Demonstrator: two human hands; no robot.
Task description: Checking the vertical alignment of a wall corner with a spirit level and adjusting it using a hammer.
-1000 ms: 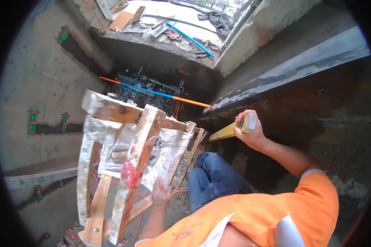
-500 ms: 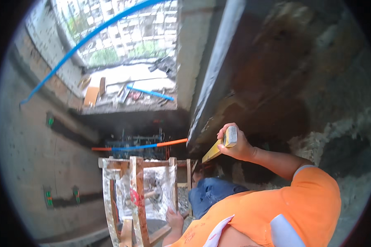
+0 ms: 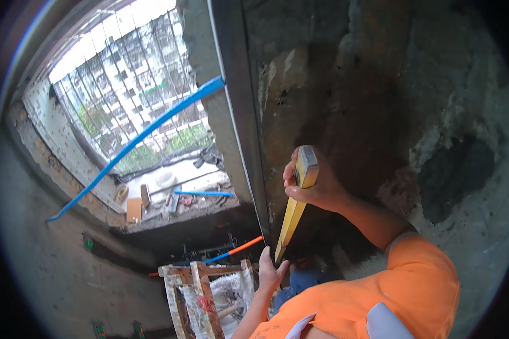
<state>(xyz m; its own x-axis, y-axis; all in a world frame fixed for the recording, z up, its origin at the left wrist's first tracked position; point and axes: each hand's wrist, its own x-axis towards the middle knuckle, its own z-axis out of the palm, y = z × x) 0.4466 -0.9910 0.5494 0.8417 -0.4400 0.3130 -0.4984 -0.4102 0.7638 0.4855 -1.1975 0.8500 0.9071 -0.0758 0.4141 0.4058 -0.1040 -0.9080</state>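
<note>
My right hand (image 3: 322, 186) is closed round the upper part of a long yellow spirit level (image 3: 294, 217), whose grey end cap points up toward me. The level slants down along the dark wall, beside a long grey metal straightedge (image 3: 240, 96) standing upright. Near the level's lower end is my left hand (image 3: 270, 274), thumb and fingers apart, close to the foot of the visible straightedge. Whether its fingers touch either one cannot be made out.
A worn wooden stool-like frame (image 3: 201, 288) with white sheeting stands below left. A blue strut (image 3: 136, 141) crosses before the barred window; a blue-and-orange one (image 3: 246, 246) runs lower. Tools and scraps lie on the window sill (image 3: 203, 204). Small green-marked wall boxes (image 3: 89, 244) sit at left.
My left hand has left the wooden frame and risen to the lower end of the level. The level now stands steeper in my right hand. The view has shifted toward the right wall.
</note>
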